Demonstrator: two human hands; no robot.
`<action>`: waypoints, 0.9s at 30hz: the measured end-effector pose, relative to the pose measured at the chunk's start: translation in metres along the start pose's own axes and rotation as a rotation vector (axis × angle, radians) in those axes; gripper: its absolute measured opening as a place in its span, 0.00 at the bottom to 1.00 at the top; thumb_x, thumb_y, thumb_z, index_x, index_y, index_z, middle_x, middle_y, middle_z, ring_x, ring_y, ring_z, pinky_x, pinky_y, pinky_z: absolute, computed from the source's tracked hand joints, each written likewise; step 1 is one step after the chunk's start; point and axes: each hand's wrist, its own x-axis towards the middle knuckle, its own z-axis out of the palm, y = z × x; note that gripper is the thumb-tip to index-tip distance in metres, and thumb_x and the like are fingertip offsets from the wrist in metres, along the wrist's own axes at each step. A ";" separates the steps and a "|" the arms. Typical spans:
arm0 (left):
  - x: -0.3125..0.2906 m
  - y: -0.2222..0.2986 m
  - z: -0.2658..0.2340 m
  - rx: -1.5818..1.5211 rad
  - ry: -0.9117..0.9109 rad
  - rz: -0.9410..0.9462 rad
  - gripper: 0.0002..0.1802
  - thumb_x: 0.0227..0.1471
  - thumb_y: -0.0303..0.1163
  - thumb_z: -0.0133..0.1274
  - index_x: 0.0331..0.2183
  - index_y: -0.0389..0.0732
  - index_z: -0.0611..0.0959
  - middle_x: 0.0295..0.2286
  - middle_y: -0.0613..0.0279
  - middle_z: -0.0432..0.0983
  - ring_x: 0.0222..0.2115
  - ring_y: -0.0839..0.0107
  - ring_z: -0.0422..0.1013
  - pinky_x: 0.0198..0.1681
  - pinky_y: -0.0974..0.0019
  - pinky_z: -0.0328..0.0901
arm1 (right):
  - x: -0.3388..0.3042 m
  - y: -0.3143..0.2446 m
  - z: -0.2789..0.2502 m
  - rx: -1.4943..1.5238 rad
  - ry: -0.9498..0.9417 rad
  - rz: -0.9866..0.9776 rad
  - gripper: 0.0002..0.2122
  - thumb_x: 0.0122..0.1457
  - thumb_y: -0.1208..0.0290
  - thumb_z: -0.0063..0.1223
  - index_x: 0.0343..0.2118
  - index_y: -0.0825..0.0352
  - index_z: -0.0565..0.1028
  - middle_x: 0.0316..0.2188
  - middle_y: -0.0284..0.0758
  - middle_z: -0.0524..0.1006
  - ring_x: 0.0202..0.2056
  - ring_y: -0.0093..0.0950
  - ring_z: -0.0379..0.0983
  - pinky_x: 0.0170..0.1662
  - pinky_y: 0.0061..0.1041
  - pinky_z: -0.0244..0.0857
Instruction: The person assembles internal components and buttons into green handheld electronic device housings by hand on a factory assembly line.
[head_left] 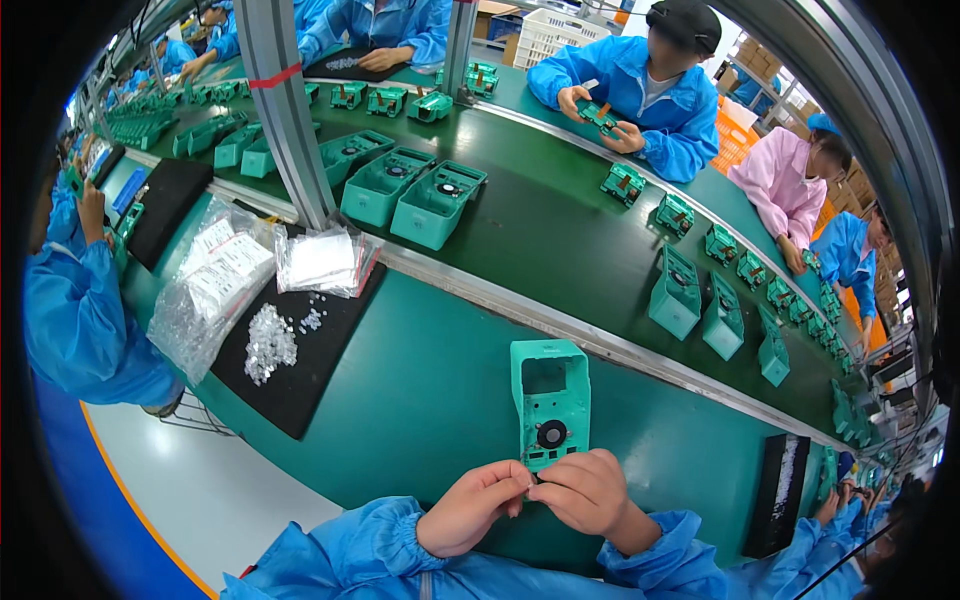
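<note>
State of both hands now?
Left hand: pinched closed; what it holds, if anything, can't be told.
Right hand: pinched closed beside it; hold can't be told either.

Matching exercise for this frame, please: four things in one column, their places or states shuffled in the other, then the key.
1. Green housing with a round black part
2. Pile of clear pieces
3. White plastic crate
4. Left hand and right hand

A. In the background, at the top of the view
B. Fingertips brought close together
C. On a black mat
D. On the green bench, just beyond the person's hands

Pairs: 1-D, 2-C, 3-A, 4-B
</note>
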 end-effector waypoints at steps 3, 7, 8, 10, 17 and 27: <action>0.000 -0.001 0.005 -0.031 -0.004 -0.105 0.06 0.57 0.32 0.43 0.32 0.41 0.73 0.28 0.70 0.67 0.26 0.82 0.62 0.32 0.78 0.58 | -0.004 0.004 -0.007 -0.075 -0.066 -0.066 0.09 0.43 0.72 0.55 0.31 0.61 0.74 0.30 0.26 0.74 0.30 0.22 0.68 0.27 0.20 0.57; 0.001 -0.005 0.000 -0.163 0.020 -0.195 0.07 0.57 0.32 0.42 0.32 0.41 0.73 0.27 0.70 0.67 0.23 0.82 0.62 0.30 0.78 0.58 | 0.001 0.008 -0.013 -0.153 -0.202 -0.182 0.08 0.45 0.70 0.54 0.31 0.60 0.74 0.31 0.25 0.72 0.29 0.22 0.66 0.27 0.20 0.56; 0.001 -0.005 -0.001 -0.166 0.027 -0.222 0.07 0.57 0.32 0.42 0.33 0.41 0.73 0.27 0.70 0.67 0.22 0.82 0.62 0.29 0.78 0.58 | 0.002 0.009 -0.015 -0.150 -0.205 -0.185 0.08 0.45 0.70 0.54 0.31 0.60 0.74 0.31 0.25 0.72 0.29 0.22 0.66 0.27 0.20 0.56; 0.002 -0.006 -0.001 -0.172 0.032 -0.247 0.07 0.57 0.32 0.41 0.33 0.41 0.73 0.27 0.69 0.67 0.22 0.82 0.62 0.29 0.78 0.58 | 0.002 0.011 -0.018 -0.173 -0.309 -0.218 0.08 0.45 0.70 0.54 0.30 0.60 0.73 0.31 0.24 0.71 0.28 0.22 0.65 0.28 0.20 0.56; 0.003 -0.010 0.004 0.242 -0.003 -0.001 0.08 0.58 0.34 0.44 0.34 0.39 0.72 0.29 0.67 0.69 0.27 0.82 0.63 0.32 0.76 0.60 | 0.012 0.018 -0.019 -0.025 -0.281 -0.102 0.09 0.42 0.69 0.58 0.29 0.58 0.74 0.31 0.24 0.71 0.31 0.24 0.66 0.32 0.23 0.57; 0.002 -0.012 -0.006 0.235 0.029 0.086 0.07 0.54 0.30 0.50 0.33 0.37 0.75 0.25 0.71 0.70 0.25 0.86 0.63 0.30 0.81 0.59 | 0.007 0.013 -0.012 0.091 -0.268 0.059 0.09 0.39 0.72 0.63 0.25 0.59 0.75 0.31 0.27 0.73 0.32 0.28 0.68 0.33 0.27 0.59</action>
